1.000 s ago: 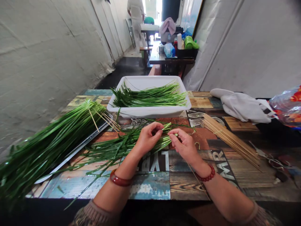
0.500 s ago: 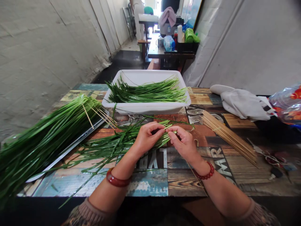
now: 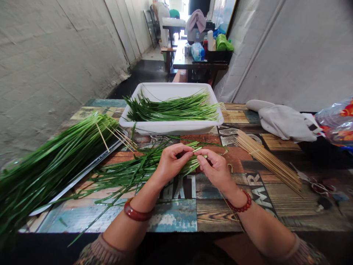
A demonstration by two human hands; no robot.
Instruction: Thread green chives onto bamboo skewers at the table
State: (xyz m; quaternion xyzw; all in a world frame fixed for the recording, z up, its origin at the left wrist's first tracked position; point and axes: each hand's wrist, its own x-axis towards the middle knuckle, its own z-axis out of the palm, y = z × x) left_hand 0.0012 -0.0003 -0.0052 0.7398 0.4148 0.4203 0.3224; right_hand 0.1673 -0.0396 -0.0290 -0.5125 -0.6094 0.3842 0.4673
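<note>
My left hand is closed in a pinch on the pale stem ends of a few garlic chives. Thumb and forefinger of my right hand pinch the same stems from the other side, the fingertips of both hands almost meeting. From under my right palm a thin bamboo skewer slants down toward the table edge; whether those fingers grip it is hidden. Beneath and left of my hands lies a loose spread of chives, green leaves pointing left.
A white plastic tub with more chives stands behind my hands. At left, a large chive pile with several skewers lies on a metal tray. To the right are a skewer bundle, scissors, keys and a white cloth.
Both hands stay almost in place, still pinching the chive stems, with only a slight shift of the fingers. In the background, a person by the far table has leaned or moved slightly.
</note>
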